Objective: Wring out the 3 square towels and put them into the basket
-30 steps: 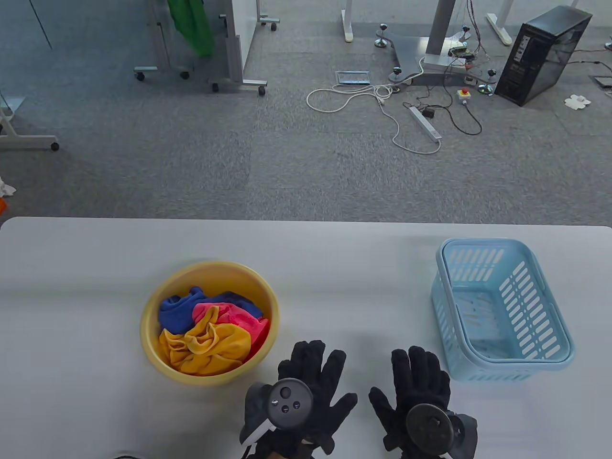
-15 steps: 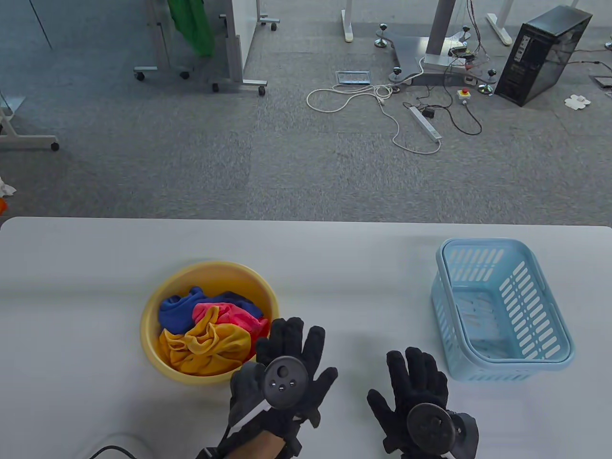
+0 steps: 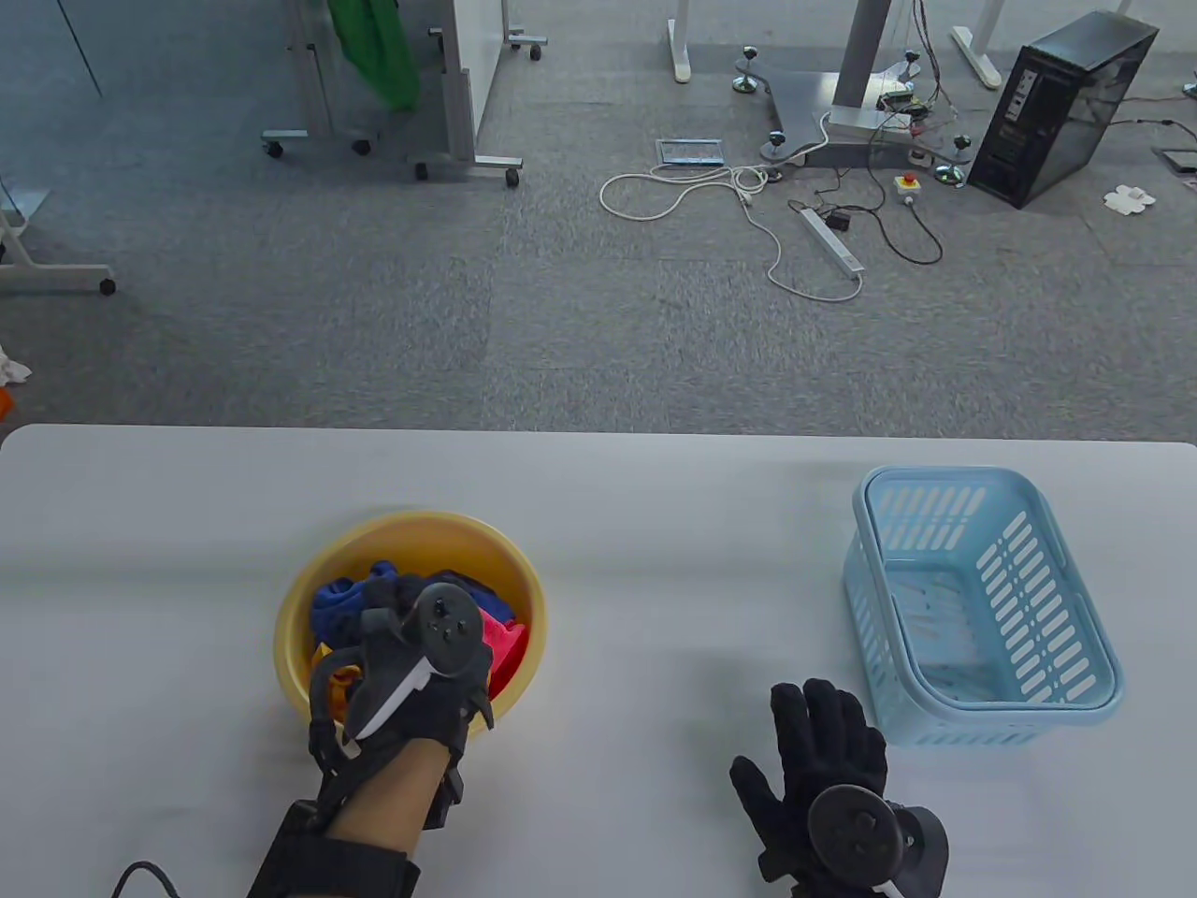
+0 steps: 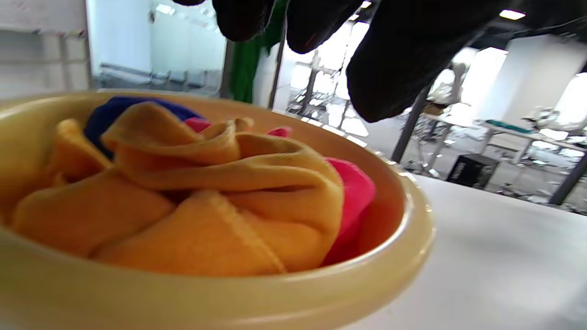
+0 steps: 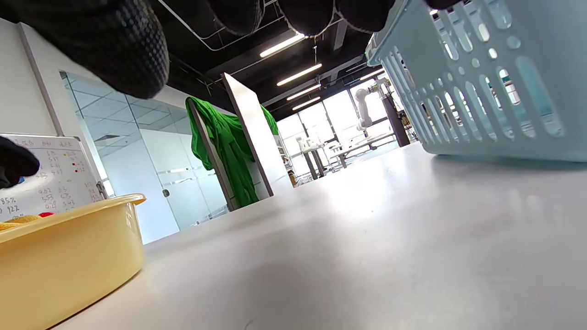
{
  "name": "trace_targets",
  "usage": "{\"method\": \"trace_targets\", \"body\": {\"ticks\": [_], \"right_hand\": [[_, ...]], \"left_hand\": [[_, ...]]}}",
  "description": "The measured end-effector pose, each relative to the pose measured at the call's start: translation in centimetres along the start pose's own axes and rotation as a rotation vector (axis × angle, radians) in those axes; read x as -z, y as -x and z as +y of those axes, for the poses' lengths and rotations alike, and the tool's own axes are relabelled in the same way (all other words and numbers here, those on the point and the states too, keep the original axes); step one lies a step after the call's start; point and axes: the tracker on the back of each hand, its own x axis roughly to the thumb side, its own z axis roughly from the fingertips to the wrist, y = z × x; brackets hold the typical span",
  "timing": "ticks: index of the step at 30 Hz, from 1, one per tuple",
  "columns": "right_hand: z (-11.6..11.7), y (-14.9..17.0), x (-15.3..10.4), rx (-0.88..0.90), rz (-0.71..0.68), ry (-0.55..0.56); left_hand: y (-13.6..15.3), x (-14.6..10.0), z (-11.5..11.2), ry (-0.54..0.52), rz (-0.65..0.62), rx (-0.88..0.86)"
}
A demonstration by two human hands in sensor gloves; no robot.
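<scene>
A yellow bowl (image 3: 411,521) stands on the white table at the left and holds three crumpled towels: blue (image 3: 335,606), pink (image 3: 507,645) and yellow (image 4: 206,197). My left hand (image 3: 388,608) hovers over the bowl. Its fingers (image 4: 394,59) hang loosely just above the yellow towel and hold nothing. My right hand (image 3: 823,739) lies flat on the table with its fingers spread, left of the near end of the light blue basket (image 3: 1029,599). The basket has nothing in it.
The table's far edge runs across the middle of the table view, with carpet, cables and a computer tower beyond it. Bare tabletop (image 3: 655,608) lies between bowl and basket. From the right wrist, the basket wall (image 5: 481,91) is close on the right and the bowl (image 5: 64,256) at the left.
My left hand has left the table beside the bowl, moved left and forward, and now hangs over the towels. The right hand has barely shifted.
</scene>
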Motion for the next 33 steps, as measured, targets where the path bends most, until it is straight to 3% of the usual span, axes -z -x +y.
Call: {"method": "trace_targets", "body": {"ticks": [5,10,14,17,25,33], "right_hand": [[-0.1,-0.1,-0.2,-0.016,0.003,0.004],[0.2,-0.1,-0.1,-0.027,-0.003,-0.007],[0.5,-0.1,0.0,-0.029,-0.005,-0.020],[0.4,-0.1,0.0,-0.026,-0.005,-0.018],[0.3,0.2,0.1,-0.003,0.009,-0.025],[0.4,0.1,0.1,0.008,0.000,-0.030]], "left_hand": [[2.2,1.7,0.0,0.099,0.133,-0.032],[3.6,2.8,-0.8,0.301,0.241,-0.041],[3.9,3.4,-1.6,0.308,0.243,-0.010],[4.6,3.9,-1.8,0.349,0.266,-0.082],[5.6,4.3,-0.8,0.248,0.271,-0.158],[8.2,2.9,2.0,0.116,0.297,-0.411]]}}
